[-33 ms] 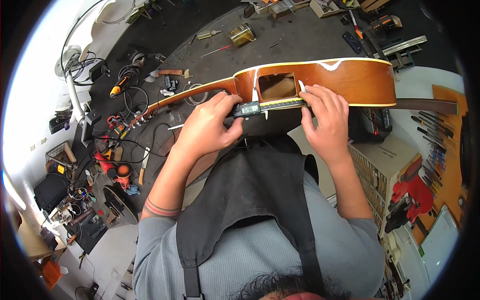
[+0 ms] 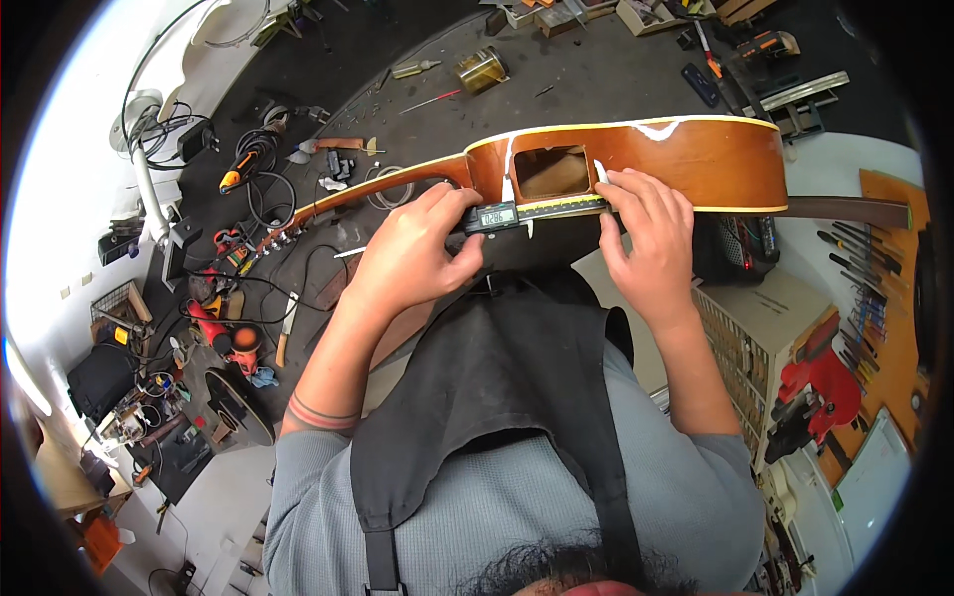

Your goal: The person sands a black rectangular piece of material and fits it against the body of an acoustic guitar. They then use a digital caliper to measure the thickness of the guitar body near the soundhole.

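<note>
An acoustic guitar (image 2: 686, 164) lies on its edge across the bench, its glossy brown side up and its neck running off to the left. A rectangular opening (image 2: 552, 173) is cut in that side. Along the opening's near edge lies a digital caliper (image 2: 495, 217), its jaws spread toward the opening's left and right edges. My left hand (image 2: 412, 248) is closed on the caliper's display end. At the beam's other end, the fingers of my right hand (image 2: 648, 233) curl around the caliper near the right jaw. Whether the jaw tips touch the wood is too small to tell.
On the dark bench beyond the guitar are a metal can (image 2: 481, 70) and a thin red screwdriver (image 2: 429, 101). Cables, an orange-handled tool (image 2: 238, 175) and a knife (image 2: 287, 330) lie to the left. A rack of small tools (image 2: 867, 268) hangs at right.
</note>
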Motion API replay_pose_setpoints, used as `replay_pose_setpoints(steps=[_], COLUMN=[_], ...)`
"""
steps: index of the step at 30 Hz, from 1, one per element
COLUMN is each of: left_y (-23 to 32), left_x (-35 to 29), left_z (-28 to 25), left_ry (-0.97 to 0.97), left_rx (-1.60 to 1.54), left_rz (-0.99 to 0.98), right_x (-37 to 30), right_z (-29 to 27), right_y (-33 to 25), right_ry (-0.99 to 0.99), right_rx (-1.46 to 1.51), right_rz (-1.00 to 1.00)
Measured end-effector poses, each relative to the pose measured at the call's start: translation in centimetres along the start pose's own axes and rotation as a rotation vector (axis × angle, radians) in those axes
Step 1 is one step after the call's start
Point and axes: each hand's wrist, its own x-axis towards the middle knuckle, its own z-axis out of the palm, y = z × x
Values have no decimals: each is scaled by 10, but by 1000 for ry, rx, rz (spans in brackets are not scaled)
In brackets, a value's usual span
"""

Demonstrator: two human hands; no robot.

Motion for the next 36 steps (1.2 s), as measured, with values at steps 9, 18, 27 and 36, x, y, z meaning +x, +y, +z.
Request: replay_pose_setpoints(steps=[9, 18, 27, 36], left_y=[1, 1, 1, 1], left_x=[0, 0, -1, 0], left_z=[0, 0, 0, 0], left_ry=[5, 14, 7, 10], left_rx=[2, 1, 14, 15], left_rz=[3, 8, 0, -6], right_x=[1, 0, 0, 1], right_z=[0, 0, 1, 0], right_y=[-1, 0, 1, 0], right_ry=[5, -1, 9, 8], right_rx=[-2, 3, 6, 5], right_rz=[-6, -4, -9, -9])
